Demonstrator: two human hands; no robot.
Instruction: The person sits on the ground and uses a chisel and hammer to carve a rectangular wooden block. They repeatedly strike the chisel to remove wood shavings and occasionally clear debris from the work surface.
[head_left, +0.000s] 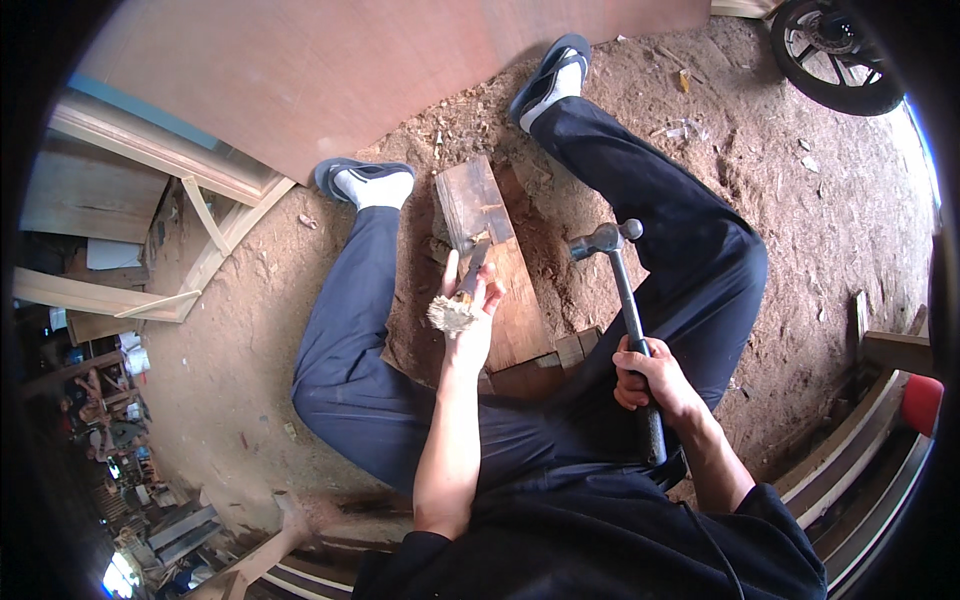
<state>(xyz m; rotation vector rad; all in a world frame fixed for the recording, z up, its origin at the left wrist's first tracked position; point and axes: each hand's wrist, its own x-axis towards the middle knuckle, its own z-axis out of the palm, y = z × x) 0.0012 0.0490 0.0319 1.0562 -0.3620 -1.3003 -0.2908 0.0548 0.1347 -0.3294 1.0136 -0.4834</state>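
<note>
My left hand is closed around a chisel whose handle end is frayed and splayed out. The chisel's flat blade points away from me, its tip down at a notch in the wooden board between my legs. In my right hand is a ball-peen hammer, gripped low on its dark handle. The hammer's metal head is raised to the right of the board, apart from the chisel. My fingers partly cover the chisel's middle.
Short wood blocks lie by the board's near end. Beyond my feet stands a large reddish-brown panel. Wooden frames are at left, clutter at lower left, a motorcycle wheel at far right, and stacked timber at lower right.
</note>
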